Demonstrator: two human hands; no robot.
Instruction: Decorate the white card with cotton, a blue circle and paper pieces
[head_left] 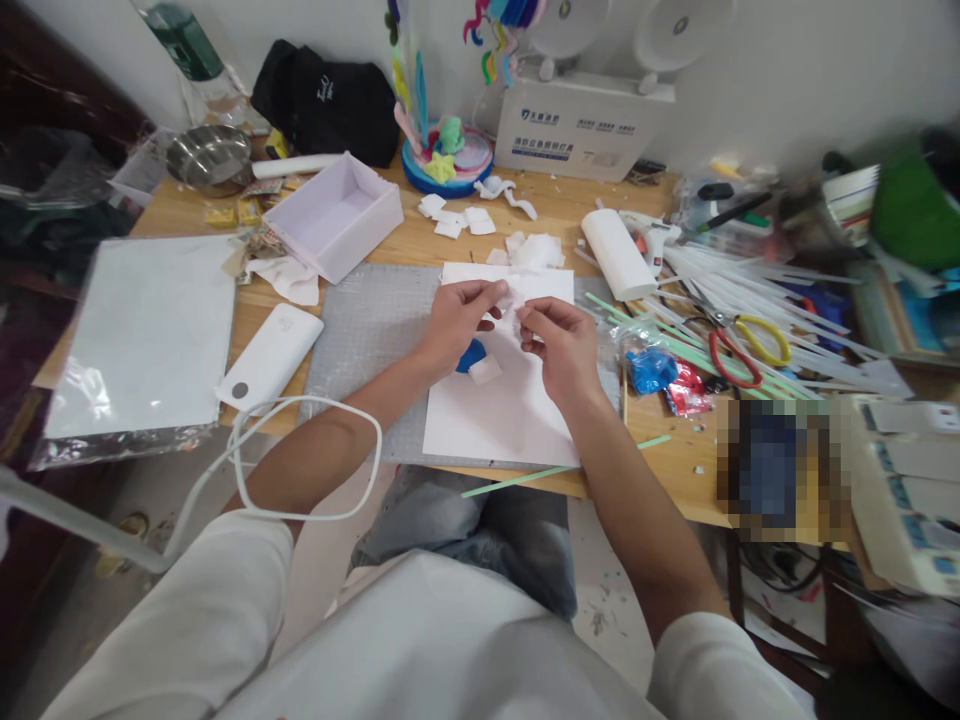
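My left hand (459,318) and my right hand (561,345) are raised close together over a white sheet (502,420). Thumb and fingers of each are pinched at a thin whitish piece (513,297), blurred and pale against the paper; its exact kind cannot be made out. Below my left hand lies a blue thing (472,355), partly hidden by that hand. A small white square (486,369) rests beside it. Crumpled white tissue (536,250) sits just beyond the fingertips, at the top of the sheet.
Under the sheet is a grey cutting mat (360,340). Left are a lilac box (337,220), a white power bank (271,355) and its looped cable. White squares (450,222) lie behind. At right are a white roll (619,254), scissors (731,345) and many thin strips.
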